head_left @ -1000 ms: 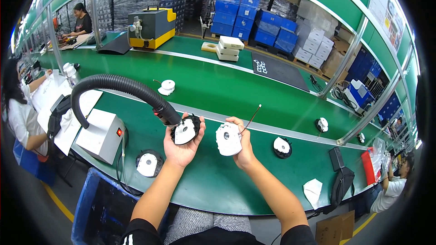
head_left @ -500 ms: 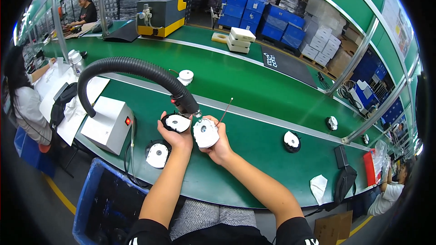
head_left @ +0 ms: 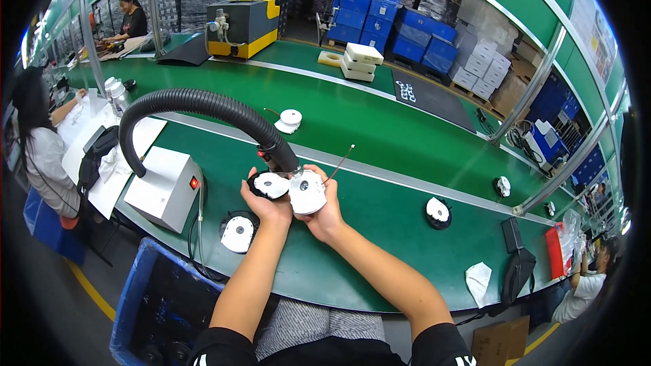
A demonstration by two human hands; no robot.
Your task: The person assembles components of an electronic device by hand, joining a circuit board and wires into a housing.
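Holding two round parts side by side above the green surface (head_left: 380, 230), I gripped a black-rimmed disc (head_left: 270, 185) in my left hand (head_left: 266, 205) and a white housing (head_left: 307, 192) in my right hand (head_left: 324, 211); the black hose nozzle (head_left: 279, 154) hung just beyond them, nearer my left

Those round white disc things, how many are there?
6, maybe more hidden: left-hand disc, right-hand disc, near-edge disc, far disc beyond the hose, two right-side discs.
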